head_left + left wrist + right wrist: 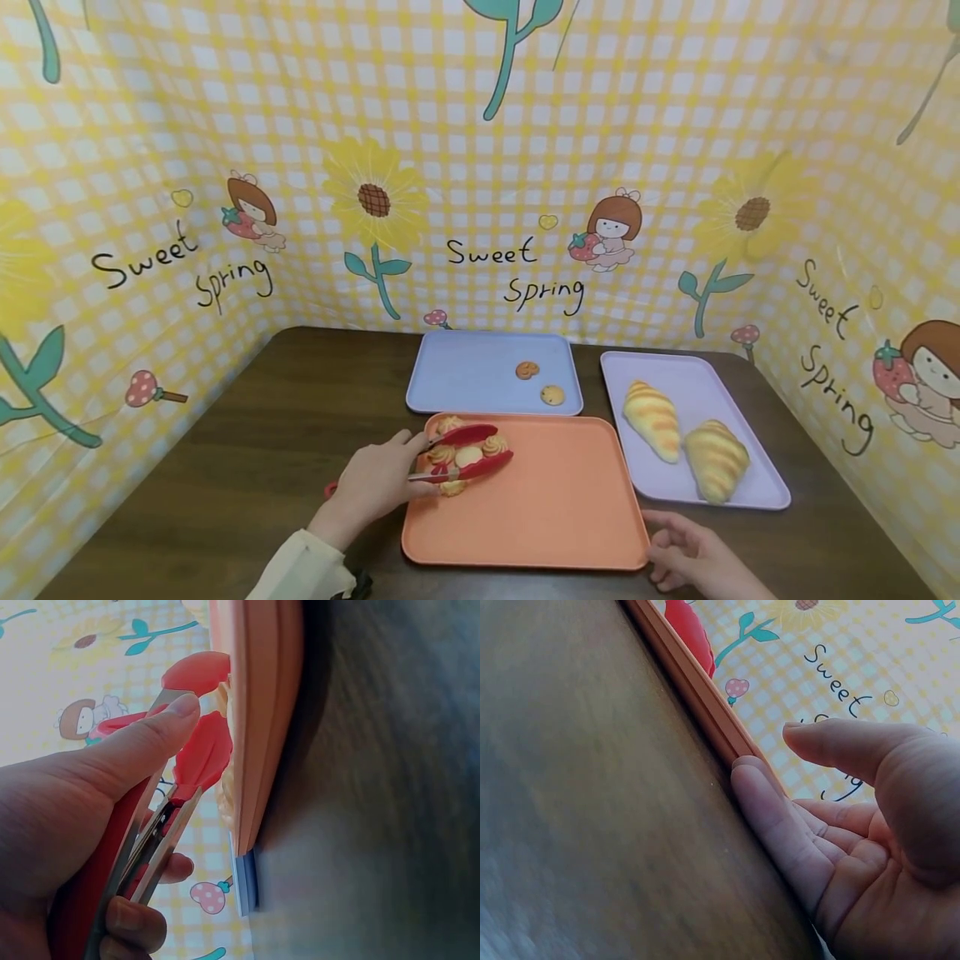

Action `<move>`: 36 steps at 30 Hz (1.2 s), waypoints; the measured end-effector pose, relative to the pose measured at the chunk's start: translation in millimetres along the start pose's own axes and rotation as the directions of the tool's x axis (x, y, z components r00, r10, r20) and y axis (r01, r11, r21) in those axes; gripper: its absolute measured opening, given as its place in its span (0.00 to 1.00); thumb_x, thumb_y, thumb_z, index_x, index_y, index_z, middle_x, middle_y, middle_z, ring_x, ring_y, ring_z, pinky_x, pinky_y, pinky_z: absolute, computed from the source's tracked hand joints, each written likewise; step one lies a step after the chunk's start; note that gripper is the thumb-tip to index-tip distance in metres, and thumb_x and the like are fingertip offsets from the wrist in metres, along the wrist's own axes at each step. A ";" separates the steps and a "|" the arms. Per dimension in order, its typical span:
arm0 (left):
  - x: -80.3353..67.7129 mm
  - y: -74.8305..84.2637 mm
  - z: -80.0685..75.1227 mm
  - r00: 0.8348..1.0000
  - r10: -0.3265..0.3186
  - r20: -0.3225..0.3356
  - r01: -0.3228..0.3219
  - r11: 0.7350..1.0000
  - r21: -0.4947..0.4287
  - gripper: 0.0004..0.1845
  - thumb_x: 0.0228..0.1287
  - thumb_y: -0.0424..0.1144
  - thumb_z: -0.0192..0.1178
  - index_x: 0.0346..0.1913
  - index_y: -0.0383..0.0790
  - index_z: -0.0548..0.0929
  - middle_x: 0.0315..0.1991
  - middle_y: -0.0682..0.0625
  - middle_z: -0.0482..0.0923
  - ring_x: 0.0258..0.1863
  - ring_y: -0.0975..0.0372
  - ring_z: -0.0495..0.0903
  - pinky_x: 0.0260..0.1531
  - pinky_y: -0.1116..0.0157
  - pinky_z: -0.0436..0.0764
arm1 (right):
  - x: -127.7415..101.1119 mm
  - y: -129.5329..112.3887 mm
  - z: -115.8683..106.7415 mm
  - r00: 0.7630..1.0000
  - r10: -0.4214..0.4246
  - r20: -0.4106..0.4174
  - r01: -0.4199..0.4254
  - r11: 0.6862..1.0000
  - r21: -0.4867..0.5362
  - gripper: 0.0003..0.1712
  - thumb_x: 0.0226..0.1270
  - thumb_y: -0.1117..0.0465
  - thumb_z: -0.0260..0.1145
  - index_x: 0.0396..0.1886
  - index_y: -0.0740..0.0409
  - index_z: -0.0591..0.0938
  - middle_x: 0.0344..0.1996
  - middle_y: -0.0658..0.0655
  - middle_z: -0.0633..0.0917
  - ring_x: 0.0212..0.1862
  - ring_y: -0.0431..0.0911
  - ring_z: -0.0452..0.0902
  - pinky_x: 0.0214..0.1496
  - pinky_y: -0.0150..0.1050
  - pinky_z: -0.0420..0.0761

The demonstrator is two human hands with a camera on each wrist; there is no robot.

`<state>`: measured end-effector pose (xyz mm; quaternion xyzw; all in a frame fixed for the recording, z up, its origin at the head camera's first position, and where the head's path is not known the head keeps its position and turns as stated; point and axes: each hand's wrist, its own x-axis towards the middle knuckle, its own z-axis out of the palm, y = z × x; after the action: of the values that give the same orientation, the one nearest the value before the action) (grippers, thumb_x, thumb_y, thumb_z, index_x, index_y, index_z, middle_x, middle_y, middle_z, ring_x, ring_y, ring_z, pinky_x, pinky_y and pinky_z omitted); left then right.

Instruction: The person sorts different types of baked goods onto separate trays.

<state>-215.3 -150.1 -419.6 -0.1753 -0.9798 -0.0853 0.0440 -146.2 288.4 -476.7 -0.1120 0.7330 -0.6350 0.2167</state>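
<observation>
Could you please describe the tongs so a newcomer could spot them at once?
On the dark table, find the orange tray. At its left end, the left hand holds the tongs by the pale cookies. Their bright red tips and metal arms set them apart from the cookies.

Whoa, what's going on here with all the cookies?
Someone's left hand is holding red tongs at a little bunch of cookies on the left side of the orange tray. I can't tell if the tongs are squeezing one. The right hand touches that tray's right edge, near the front corner. Behind it, the blue tray holds two small cookies, and the purple tray on the right holds two striped breads.
</observation>
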 end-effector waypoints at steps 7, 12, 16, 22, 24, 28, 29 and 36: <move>-1.1 -0.6 1.1 0.999 0.027 -0.042 -0.027 1.000 0.004 0.36 0.47 0.64 0.73 0.55 0.46 0.81 0.42 0.46 0.80 0.24 0.57 0.79 0.24 0.56 0.78 | 1.1 -0.8 0.2 1.000 -0.021 0.008 0.021 1.000 -0.004 0.36 0.76 0.65 0.57 0.68 0.84 0.51 0.36 0.57 0.81 0.35 0.47 0.83 0.37 0.40 0.84; -0.7 -0.7 3.1 0.998 0.032 -0.046 -0.032 0.999 0.006 0.38 0.48 0.64 0.72 0.59 0.45 0.80 0.47 0.43 0.81 0.28 0.54 0.82 0.28 0.54 0.81 | 1.5 -0.9 -0.7 1.000 -0.023 0.011 0.023 1.000 -0.001 0.35 0.76 0.65 0.57 0.68 0.84 0.51 0.37 0.58 0.82 0.35 0.47 0.83 0.37 0.41 0.84; -0.2 -1.4 4.2 0.998 0.043 -0.051 -0.043 0.999 -0.001 0.39 0.50 0.64 0.71 0.61 0.44 0.80 0.53 0.41 0.81 0.31 0.52 0.85 0.32 0.52 0.82 | 1.5 -0.3 -1.2 1.000 -0.015 0.006 0.015 1.000 0.005 0.35 0.77 0.65 0.57 0.69 0.84 0.51 0.37 0.58 0.82 0.35 0.48 0.83 0.37 0.41 0.84; 0.1 -2.7 6.2 0.996 0.066 -0.057 -0.065 0.998 0.012 0.39 0.50 0.64 0.71 0.61 0.44 0.80 0.53 0.41 0.81 0.28 0.53 0.84 0.30 0.54 0.81 | 0.2 0.3 -1.2 1.000 0.004 -0.007 -0.004 1.000 -0.001 0.35 0.76 0.65 0.57 0.69 0.84 0.52 0.36 0.57 0.81 0.36 0.48 0.82 0.37 0.41 0.83; 0.2 -2.7 6.9 0.995 0.078 -0.064 -0.077 0.997 0.019 0.38 0.50 0.64 0.71 0.60 0.45 0.80 0.49 0.44 0.82 0.23 0.57 0.81 0.26 0.56 0.79 | -0.3 0.4 -1.0 1.000 0.009 -0.008 -0.009 1.000 -0.004 0.36 0.76 0.65 0.58 0.69 0.84 0.52 0.36 0.57 0.81 0.36 0.48 0.82 0.37 0.41 0.83; 0.5 -2.2 6.9 0.992 0.095 -0.080 -0.092 0.995 0.034 0.37 0.49 0.65 0.71 0.58 0.46 0.81 0.40 0.50 0.79 0.16 0.62 0.71 0.19 0.61 0.72 | -0.3 -0.2 -0.3 1.000 0.001 -0.008 -0.001 1.000 -0.006 0.36 0.75 0.65 0.58 0.69 0.84 0.52 0.36 0.57 0.80 0.35 0.48 0.82 0.37 0.41 0.83; 0.5 -2.2 6.8 0.992 0.096 -0.082 -0.093 0.995 0.037 0.37 0.49 0.65 0.71 0.58 0.46 0.80 0.39 0.51 0.78 0.16 0.63 0.70 0.18 0.61 0.71 | -0.2 -0.5 -0.1 1.000 0.002 -0.008 -0.002 1.000 -0.007 0.36 0.75 0.65 0.58 0.69 0.84 0.52 0.36 0.57 0.81 0.36 0.48 0.82 0.37 0.41 0.83; 1.4 -1.8 5.3 0.987 0.122 -0.109 -0.117 0.992 0.052 0.35 0.48 0.65 0.71 0.55 0.47 0.79 0.34 0.54 0.75 0.14 0.65 0.67 0.16 0.63 0.69 | 0.4 -0.9 1.0 1.000 0.003 -0.007 -0.003 1.000 -0.009 0.36 0.75 0.64 0.58 0.68 0.84 0.53 0.36 0.57 0.80 0.35 0.48 0.82 0.37 0.41 0.83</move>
<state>-217.6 -150.4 -424.9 -0.2276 -0.9652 -0.0700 0.1078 -146.1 287.1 -476.0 -0.1095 0.7368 -0.6317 0.2146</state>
